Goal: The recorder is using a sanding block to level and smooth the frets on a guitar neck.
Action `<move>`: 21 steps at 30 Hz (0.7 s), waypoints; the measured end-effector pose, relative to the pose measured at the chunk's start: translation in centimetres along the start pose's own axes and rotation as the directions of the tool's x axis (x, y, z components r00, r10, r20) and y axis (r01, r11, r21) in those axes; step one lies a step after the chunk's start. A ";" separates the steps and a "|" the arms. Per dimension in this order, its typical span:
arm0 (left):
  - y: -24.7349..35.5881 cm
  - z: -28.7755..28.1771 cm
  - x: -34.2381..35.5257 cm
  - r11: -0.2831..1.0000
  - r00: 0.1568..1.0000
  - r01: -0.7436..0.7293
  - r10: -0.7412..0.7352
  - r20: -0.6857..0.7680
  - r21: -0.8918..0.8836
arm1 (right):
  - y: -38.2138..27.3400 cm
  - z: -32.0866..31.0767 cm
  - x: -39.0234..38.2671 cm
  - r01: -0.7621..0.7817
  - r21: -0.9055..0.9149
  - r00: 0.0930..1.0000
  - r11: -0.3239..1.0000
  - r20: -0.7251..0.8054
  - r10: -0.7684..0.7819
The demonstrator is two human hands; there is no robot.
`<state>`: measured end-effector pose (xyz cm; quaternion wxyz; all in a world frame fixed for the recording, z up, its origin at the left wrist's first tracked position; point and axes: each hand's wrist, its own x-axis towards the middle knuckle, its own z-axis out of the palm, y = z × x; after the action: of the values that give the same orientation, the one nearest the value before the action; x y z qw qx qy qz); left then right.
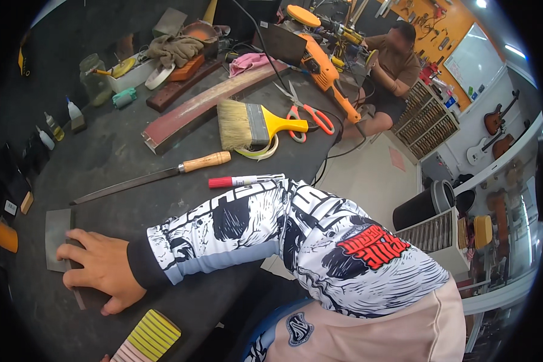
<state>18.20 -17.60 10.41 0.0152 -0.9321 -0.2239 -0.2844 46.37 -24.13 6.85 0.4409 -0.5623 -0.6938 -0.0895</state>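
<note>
My right hand [105, 271] reaches left across the dark table, palm down with its fingers spread. Its fingertips rest over a flat grey plate [55, 238] and a thin dark strip along the plate's edge. The thumb lies apart, nearer to me. Of my left hand only a fingertip [105, 358] shows at the lower edge, against a block [154, 335] with yellow and pink stripes. It seems to hold this block, though most of the hand is out of view. Beyond my right hand lies a file [133, 186] with a wooden handle.
A red-and-white marker [244, 180], wide paintbrush [244, 125], tape roll [260, 151], scissors [301, 111] and orange power tool [323, 66] lie farther back. A long reddish board [205, 108] crosses the table. Small bottles [54, 125] stand left. A person [392, 66] sits beyond the table.
</note>
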 end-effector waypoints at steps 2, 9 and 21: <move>0.0 -0.2 -0.1 1.000 1.000 0.004 -0.004 0.012 0.007 | 0.0 -0.5 0.1 0.038 -0.027 0.999 0.999 -0.031 -0.038; -0.2 -0.3 -0.1 1.000 1.000 0.001 -0.001 0.029 -0.001 | 0.6 -0.4 0.0 0.071 0.068 0.992 0.995 0.097 -0.078; 0.1 -0.5 0.3 1.000 0.999 -0.016 0.016 0.036 -0.003 | 1.1 0.3 0.0 0.105 0.004 0.993 0.994 0.050 -0.105</move>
<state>18.19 -17.67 10.94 0.0124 -0.9389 -0.2163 -0.2676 47.15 -23.50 6.26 0.4183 -0.5267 -0.7335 -0.0980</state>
